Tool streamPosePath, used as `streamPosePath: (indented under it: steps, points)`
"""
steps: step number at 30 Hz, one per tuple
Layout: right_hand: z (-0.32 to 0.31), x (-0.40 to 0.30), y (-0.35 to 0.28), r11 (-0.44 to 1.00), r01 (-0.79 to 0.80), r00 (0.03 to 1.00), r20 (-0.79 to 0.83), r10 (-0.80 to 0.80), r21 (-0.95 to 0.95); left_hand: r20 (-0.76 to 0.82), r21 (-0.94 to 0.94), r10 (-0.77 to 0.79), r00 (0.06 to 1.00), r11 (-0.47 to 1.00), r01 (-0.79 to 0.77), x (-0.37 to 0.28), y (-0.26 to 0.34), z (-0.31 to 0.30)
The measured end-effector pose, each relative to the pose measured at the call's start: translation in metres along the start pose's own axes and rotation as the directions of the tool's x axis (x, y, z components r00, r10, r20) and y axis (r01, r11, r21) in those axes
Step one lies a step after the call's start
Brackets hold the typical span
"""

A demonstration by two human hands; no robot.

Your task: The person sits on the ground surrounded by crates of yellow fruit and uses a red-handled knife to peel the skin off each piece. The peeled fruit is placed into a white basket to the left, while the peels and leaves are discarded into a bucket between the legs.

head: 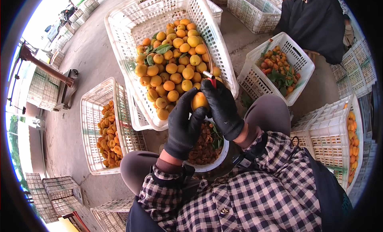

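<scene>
My left hand (184, 124), in a black glove, is closed around an orange-yellow apricot (200, 101). Beside it my right hand (223, 109), also gloved in black, touches the fruit's right side and grips a small tool with a red handle and a metal end (210, 76). The tool's working part is hard to make out. Both hands are over the near edge of a large white plastic crate (232, 73) of whole apricots (171, 68) with a few green leaves. Below the hands, between my knees, a white tub (225, 151) holds brown pits and leaves.
A crate (86, 136) of halved apricots (110, 136) stands at the left. At the right are a crate (305, 56) of reddish fruit with leaves and a crate (317, 139) of orange fruit. A person in dark clothing (314, 22) sits at the upper right. A platform scale (64, 85) stands far left.
</scene>
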State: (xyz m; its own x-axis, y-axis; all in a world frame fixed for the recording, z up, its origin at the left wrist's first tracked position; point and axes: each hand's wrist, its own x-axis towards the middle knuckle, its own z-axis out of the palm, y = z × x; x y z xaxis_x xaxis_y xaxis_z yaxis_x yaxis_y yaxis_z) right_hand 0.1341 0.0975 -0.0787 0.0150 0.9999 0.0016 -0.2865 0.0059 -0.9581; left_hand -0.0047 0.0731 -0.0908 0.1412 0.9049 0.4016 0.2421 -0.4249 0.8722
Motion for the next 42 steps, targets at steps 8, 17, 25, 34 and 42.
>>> streamPosePath:
  steps: [8, 17, 25, 34, 42]
  points:
    - [-0.002, 0.005, 0.002, 0.997, 0.017, 1.0, 0.003, -0.017, -0.072, -0.043, 0.077, 0.123, 0.991, 0.99, -0.12, 0.004, -0.002, 0.002]
    - [0.004, 0.003, 0.019, 0.999, -0.018, 0.999, -0.032, 0.019, 0.036, -0.16, 0.176, 0.022, 0.987, 0.984, 0.007, 0.002, 0.001, 0.014]
    - [0.011, 0.008, 0.026, 0.942, 0.155, 0.976, -0.102, -0.193, -0.299, -0.262, -0.289, -0.273, 0.926, 0.937, 0.195, -0.005, -0.017, 0.033]
    - [0.017, 0.01, 0.02, 0.904, 0.259, 0.957, -0.036, -0.288, -0.341, -0.125, -0.625, -0.478, 0.869, 0.718, 0.306, -0.01, -0.023, 0.029]
    - [0.015, 0.008, 0.013, 0.756, 0.401, 0.898, 0.056, -0.437, -0.518, -0.159, -0.289, -0.374, 0.914, 0.903, 0.319, -0.007, -0.008, 0.025]
